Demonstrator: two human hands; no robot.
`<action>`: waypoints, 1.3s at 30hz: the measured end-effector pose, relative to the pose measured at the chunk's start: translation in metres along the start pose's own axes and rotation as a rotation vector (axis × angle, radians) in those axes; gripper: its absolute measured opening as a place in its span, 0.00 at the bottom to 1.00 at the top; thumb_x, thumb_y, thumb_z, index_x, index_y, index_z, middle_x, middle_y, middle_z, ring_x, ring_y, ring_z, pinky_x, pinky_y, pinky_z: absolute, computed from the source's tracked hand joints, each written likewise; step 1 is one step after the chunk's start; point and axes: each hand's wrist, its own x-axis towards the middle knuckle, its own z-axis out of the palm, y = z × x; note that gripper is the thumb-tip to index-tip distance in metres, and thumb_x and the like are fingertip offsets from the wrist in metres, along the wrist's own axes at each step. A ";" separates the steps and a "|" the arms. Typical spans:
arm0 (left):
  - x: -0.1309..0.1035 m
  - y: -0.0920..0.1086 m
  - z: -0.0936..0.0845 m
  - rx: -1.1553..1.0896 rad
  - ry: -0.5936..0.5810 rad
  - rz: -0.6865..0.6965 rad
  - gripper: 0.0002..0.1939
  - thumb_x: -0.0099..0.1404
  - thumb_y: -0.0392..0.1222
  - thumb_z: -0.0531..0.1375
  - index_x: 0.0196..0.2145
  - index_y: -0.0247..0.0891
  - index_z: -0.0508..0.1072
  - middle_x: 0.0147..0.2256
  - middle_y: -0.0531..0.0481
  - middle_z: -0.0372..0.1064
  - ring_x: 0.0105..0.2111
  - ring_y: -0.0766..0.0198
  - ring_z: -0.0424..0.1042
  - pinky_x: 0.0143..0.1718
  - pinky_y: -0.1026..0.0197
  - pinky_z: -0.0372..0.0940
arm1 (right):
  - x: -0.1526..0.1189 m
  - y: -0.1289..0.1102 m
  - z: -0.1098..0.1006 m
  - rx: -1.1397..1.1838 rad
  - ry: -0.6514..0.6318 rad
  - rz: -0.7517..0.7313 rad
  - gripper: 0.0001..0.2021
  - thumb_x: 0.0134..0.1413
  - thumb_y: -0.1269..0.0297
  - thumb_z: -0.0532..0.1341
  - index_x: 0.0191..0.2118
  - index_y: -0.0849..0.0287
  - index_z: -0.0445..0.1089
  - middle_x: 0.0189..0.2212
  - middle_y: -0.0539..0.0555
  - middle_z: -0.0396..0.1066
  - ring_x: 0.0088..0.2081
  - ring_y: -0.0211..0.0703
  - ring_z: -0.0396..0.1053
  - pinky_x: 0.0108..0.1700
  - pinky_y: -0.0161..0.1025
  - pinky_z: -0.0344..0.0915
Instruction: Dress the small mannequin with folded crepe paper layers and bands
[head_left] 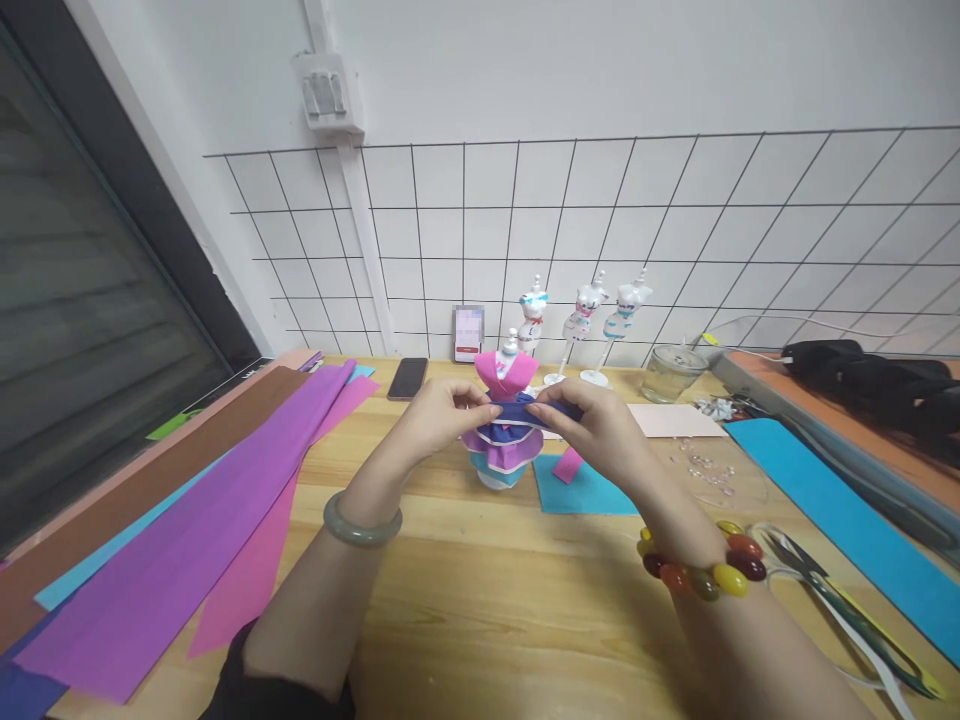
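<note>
A small dress form (pixel 504 458) stands upright on the table, dressed in a pink top and ruffled tiers of blue, purple and teal with white edging. In front of its waist, a dark blue strip (pixel 513 412) is stretched sideways between my two hands. My left hand (pixel 444 415) pinches the strip's left end between thumb and fingers. At the other end, my right hand (pixel 586 420) pinches it the same way. Whether the strip touches the dress behind it, I cannot tell. A teal sheet (pixel 577 495) with a pink scrap (pixel 568 465) lies below my right hand.
Three more dress forms (pixel 583 310) stand at the back near a glass jar (pixel 675 375). Two phones, one flat (pixel 408 379) and one propped (pixel 469 332), sit behind my left hand. Coloured sheets (pixel 195 490) cover the left side. Scissors (pixel 847 610) and clear beads (pixel 709 468) lie right.
</note>
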 end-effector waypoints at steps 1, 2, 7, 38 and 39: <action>0.000 0.000 0.001 -0.006 0.002 0.000 0.07 0.54 0.41 0.65 0.25 0.34 0.73 0.25 0.49 0.72 0.25 0.64 0.72 0.29 0.61 0.68 | 0.000 -0.001 -0.001 0.003 -0.009 0.007 0.09 0.56 0.58 0.60 0.30 0.57 0.70 0.26 0.50 0.71 0.27 0.39 0.64 0.29 0.36 0.59; -0.001 0.001 0.001 -0.010 0.002 -0.004 0.07 0.54 0.41 0.65 0.25 0.34 0.73 0.24 0.49 0.72 0.25 0.65 0.72 0.29 0.61 0.68 | 0.000 -0.002 -0.001 0.006 -0.020 0.010 0.09 0.56 0.57 0.60 0.31 0.57 0.70 0.26 0.50 0.71 0.27 0.38 0.64 0.29 0.36 0.59; -0.006 0.009 0.006 -0.014 -0.004 -0.017 0.07 0.53 0.40 0.65 0.25 0.34 0.73 0.24 0.50 0.72 0.24 0.65 0.72 0.26 0.62 0.68 | -0.001 -0.007 -0.003 0.028 -0.087 -0.039 0.11 0.57 0.55 0.59 0.33 0.57 0.72 0.26 0.49 0.70 0.27 0.37 0.64 0.29 0.35 0.58; -0.009 0.007 0.033 0.377 0.237 -0.018 0.10 0.54 0.47 0.63 0.25 0.39 0.68 0.26 0.52 0.70 0.26 0.63 0.68 0.24 0.62 0.58 | -0.004 0.009 -0.008 0.224 -0.248 -0.063 0.08 0.54 0.56 0.62 0.34 0.50 0.77 0.54 0.54 0.62 0.53 0.49 0.64 0.51 0.47 0.64; -0.008 0.006 0.034 0.373 0.240 0.001 0.10 0.54 0.47 0.63 0.26 0.39 0.69 0.26 0.51 0.71 0.26 0.63 0.68 0.25 0.62 0.58 | -0.005 0.009 -0.008 0.215 -0.258 -0.058 0.08 0.54 0.56 0.62 0.34 0.50 0.77 0.54 0.54 0.63 0.52 0.50 0.65 0.51 0.48 0.64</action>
